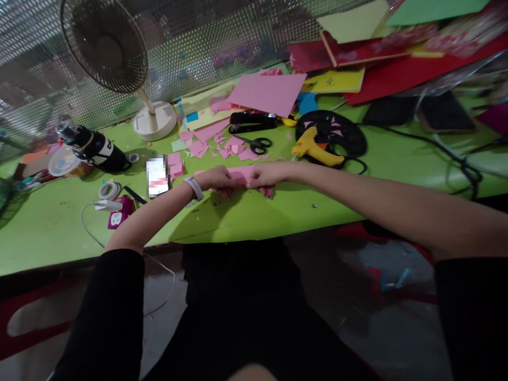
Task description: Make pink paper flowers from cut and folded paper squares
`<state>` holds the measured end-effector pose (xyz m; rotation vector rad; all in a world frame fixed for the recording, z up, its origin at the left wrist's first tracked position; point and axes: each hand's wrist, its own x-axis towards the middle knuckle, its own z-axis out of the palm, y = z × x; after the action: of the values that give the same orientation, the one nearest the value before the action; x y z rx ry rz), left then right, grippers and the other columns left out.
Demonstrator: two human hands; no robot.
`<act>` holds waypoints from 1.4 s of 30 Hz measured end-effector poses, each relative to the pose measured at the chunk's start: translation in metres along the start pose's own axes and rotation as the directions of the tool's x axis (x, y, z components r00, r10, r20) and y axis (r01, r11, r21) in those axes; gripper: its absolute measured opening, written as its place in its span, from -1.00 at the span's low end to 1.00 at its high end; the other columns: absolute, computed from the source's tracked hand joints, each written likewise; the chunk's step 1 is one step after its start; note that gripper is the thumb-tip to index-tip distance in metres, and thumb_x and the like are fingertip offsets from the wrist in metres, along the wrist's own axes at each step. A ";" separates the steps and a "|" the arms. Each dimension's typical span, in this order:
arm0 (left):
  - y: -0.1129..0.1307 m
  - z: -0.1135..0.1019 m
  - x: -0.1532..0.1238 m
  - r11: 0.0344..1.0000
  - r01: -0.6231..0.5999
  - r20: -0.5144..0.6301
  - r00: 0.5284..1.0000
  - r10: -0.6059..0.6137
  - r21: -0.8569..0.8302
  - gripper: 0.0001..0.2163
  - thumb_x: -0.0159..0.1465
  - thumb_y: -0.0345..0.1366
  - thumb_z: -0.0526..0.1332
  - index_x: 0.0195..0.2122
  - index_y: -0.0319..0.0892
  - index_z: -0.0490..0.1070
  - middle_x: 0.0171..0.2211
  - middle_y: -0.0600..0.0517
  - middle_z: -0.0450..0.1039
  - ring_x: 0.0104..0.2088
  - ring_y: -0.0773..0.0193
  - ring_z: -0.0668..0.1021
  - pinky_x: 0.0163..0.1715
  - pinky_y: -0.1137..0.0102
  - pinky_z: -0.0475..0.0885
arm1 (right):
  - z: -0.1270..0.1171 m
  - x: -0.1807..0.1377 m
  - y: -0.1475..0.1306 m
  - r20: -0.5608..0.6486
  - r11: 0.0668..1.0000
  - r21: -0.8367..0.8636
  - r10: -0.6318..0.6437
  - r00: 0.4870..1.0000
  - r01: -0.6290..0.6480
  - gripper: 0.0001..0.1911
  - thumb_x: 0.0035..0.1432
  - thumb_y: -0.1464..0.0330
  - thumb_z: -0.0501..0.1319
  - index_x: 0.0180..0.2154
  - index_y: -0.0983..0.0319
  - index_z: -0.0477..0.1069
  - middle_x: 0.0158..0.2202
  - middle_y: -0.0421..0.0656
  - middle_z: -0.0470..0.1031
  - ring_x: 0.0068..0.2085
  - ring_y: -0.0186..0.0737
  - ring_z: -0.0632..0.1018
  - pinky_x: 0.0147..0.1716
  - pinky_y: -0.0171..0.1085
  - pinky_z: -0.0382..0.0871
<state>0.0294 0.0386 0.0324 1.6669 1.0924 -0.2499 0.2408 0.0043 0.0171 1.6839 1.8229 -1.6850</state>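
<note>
A strip of pink paper (240, 175) stretches between my two hands, close above the green table. My left hand (217, 180), with a pale band on its wrist, grips the strip's left part with curled fingers. Closed on the right part is my right hand (265, 175). Just beyond them lie black-handled scissors (260, 145) among many pink paper scraps (228, 148). A yellow glue gun (317, 148) rests to the right of my right hand, partly over a round black tray (349, 132). Left of my left hand is a lit phone (157, 177).
Farther back are a black stapler (253, 121), a pink sheet (268, 92) and stacked coloured paper. A white fan (154, 120) and a black bottle (99, 148) stand at left. A tape roll (109, 190) sits near a purple power socket (120, 212). Cables cross the table's right side.
</note>
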 end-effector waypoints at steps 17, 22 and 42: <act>-0.075 -0.044 -0.038 0.979 0.099 -0.120 0.990 -0.079 0.178 -0.50 0.10 0.23 0.42 -0.63 -0.13 0.52 -0.56 -0.13 0.57 -0.50 0.13 0.63 -0.44 0.12 0.61 | -0.002 -0.001 0.003 0.033 0.998 -0.068 -0.014 0.999 0.016 -0.51 0.26 0.01 0.40 -0.46 0.22 0.36 -0.50 -0.13 0.59 -0.46 -0.22 0.65 -0.44 -0.29 0.44; -0.117 -0.054 -0.073 0.984 0.080 -0.216 0.975 -0.044 0.158 -0.44 0.16 0.25 0.33 -0.72 -0.11 0.45 -0.67 -0.14 0.51 -0.64 0.23 0.55 -0.62 0.30 0.48 | -0.007 -0.001 0.002 0.060 0.994 -0.109 -0.015 0.998 0.022 -0.56 0.35 0.08 0.32 -0.47 0.21 0.36 -0.53 -0.15 0.56 -0.47 -0.25 0.63 -0.40 -0.27 0.46; -0.069 0.022 -0.043 0.651 -0.178 -0.214 0.853 0.476 0.738 -0.16 0.43 0.31 -0.03 0.58 -0.06 -0.13 0.60 -0.11 -0.28 0.59 -0.08 -0.17 0.55 -0.14 -0.22 | -0.094 -0.020 -0.026 -0.648 0.826 -0.517 -0.207 0.733 -0.223 -0.80 0.19 0.32 0.36 -0.13 0.19 0.61 -0.07 -0.03 0.67 -0.03 0.04 0.60 -0.12 -0.20 0.40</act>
<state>-0.0386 -0.0026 0.0056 2.6779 0.9963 -0.0783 0.2792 0.0704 0.0806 2.1271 2.2614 -0.3478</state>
